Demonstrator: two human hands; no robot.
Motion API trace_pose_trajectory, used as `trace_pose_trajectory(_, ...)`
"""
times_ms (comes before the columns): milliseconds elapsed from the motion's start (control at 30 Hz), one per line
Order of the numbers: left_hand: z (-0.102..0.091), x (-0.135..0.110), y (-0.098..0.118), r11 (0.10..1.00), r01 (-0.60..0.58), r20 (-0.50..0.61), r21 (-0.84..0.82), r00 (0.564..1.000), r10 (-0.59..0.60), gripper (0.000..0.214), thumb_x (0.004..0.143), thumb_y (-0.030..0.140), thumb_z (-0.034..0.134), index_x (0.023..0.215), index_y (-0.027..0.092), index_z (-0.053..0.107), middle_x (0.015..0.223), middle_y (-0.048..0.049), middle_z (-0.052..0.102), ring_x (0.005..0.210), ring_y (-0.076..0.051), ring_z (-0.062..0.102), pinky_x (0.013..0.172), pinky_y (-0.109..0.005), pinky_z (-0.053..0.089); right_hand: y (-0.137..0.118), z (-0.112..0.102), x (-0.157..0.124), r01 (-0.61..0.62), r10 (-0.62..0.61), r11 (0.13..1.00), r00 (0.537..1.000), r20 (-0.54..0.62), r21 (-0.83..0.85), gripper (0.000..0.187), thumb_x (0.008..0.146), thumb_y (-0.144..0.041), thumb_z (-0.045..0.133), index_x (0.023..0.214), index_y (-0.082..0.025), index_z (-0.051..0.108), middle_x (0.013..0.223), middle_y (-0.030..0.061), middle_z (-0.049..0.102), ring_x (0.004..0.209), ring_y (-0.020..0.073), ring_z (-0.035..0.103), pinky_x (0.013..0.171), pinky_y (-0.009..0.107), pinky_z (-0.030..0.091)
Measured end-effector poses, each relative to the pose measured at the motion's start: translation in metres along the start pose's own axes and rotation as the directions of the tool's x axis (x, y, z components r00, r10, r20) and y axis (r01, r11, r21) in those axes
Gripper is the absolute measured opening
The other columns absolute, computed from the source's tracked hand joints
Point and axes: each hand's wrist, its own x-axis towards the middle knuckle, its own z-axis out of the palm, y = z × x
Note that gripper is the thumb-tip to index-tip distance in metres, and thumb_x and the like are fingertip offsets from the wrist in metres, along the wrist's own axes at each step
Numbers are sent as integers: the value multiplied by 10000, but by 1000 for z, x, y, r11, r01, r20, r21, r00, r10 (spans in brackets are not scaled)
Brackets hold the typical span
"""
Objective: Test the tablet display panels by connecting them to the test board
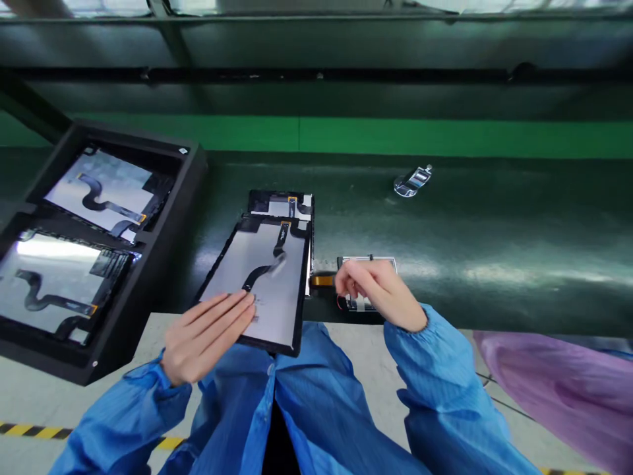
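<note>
My left hand [212,336] lies with its fingers straight and flat on the lower left of a tablet screen panel [237,264]. The panel has a pale back, a black frame and a curved black flex cable [279,243], slightly blurred. It overlaps a second screen panel [270,206] and juts over the table's front edge. To the right, my right hand [378,290] is closed, fingertips bent inward. An amber strip [323,281] with dark edges meets those fingertips; whether they grip it is unclear. Under this hand is a partly hidden silver-framed flat part [390,262].
On the left, a black tray [190,178] holds two screen panels [106,178] with flex cables, in separate compartments. A small shiny metal piece [413,182] lies at the back right of the dark green table [494,224]. Pink cloth [558,389] shows at the lower right.
</note>
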Motion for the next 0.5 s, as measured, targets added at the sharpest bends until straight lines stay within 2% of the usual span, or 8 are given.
trace_pose_trajectory(67, -19, 10, -4, 998, 51, -58, -25, 997, -52, 529, 931, 87, 550, 1445, 203, 498, 1279, -54, 696, 1168, -212, 671, 1074, -365, 531, -6, 8, 5, -109, 67, 969, 980, 190, 223, 600, 935, -663, 424, 762, -141, 663, 637, 49, 653, 474, 108, 544, 403, 224, 356)
trace_pose_trajectory(100, -25, 15, -5, 997, 57, -69, -53, 996, -61, 523, 941, 86, 531, 1440, 238, 501, 1258, -29, 708, 1148, -204, 682, 1065, -373, 542, -8, 12, 7, -153, 69, 922, 969, 235, 356, 590, 890, -698, 470, 803, -145, 655, 651, 46, 656, 455, 112, 548, 355, 214, 325)
trace_pose_trajectory(133, -27, 21, -6, 995, 45, -73, -84, 996, -51, 508, 954, 85, 504, 1432, 257, 508, 1237, -14, 718, 1149, -196, 681, 1077, -383, 535, -11, 16, 9, -173, 71, 862, 972, 223, 477, 558, 841, -702, 540, 832, -154, 640, 652, 31, 648, 433, 108, 536, 315, 203, 287)
trace_pose_trajectory(200, -23, 29, -7, 993, -5, -88, -121, 996, -5, 486, 961, 78, 490, 1414, 251, 522, 1217, -14, 729, 1198, -185, 653, 1149, -410, 464, -16, 21, 12, -154, 133, 770, 988, 79, 619, 449, 760, -606, 680, 828, -167, 614, 611, -13, 600, 373, 75, 455, 275, 184, 214)
trace_pose_trajectory(267, -8, 31, -11, 994, 3, -172, -108, 985, -21, 530, 933, 70, 551, 1431, 244, 505, 1266, -41, 706, 1275, -199, 598, 1199, -456, 386, -19, 19, 19, -123, 229, 766, 969, -90, 630, 333, 725, -465, 731, 783, -166, 596, 570, -44, 551, 337, 38, 346, 269, 181, 181)
trace_pose_trajectory(367, 21, 20, -17, 953, 275, -271, -127, 915, -300, 729, 884, 79, 636, 1533, 257, 356, 1474, -115, 542, 1401, -256, 469, 1189, -512, 376, -19, 1, 53, -72, 248, 843, 931, -268, 533, 271, 750, -393, 700, 688, -181, 542, 530, -60, 478, 351, 35, 304, 285, 188, 227)
trace_pose_trajectory(433, 40, 8, -17, 869, 460, -176, -182, 854, -489, 767, 906, 130, 619, 1570, 265, 261, 1557, -145, 428, 1448, -277, 398, 1172, -517, 391, -18, -20, 97, -10, 202, 888, 907, -370, 459, 278, 815, -383, 665, 674, -203, 508, 534, -59, 453, 390, 52, 341, 318, 184, 288)
trace_pose_trajectory(500, 57, -2, -11, 820, 538, -23, -197, 833, -552, 721, 943, 183, 563, 1577, 272, 232, 1587, -151, 375, 1476, -289, 344, 1177, -537, 370, -18, -40, 151, 24, 172, 910, 888, -427, 415, 273, 925, -367, 581, 708, -215, 515, 594, -33, 501, 457, 74, 422, 384, 184, 376)
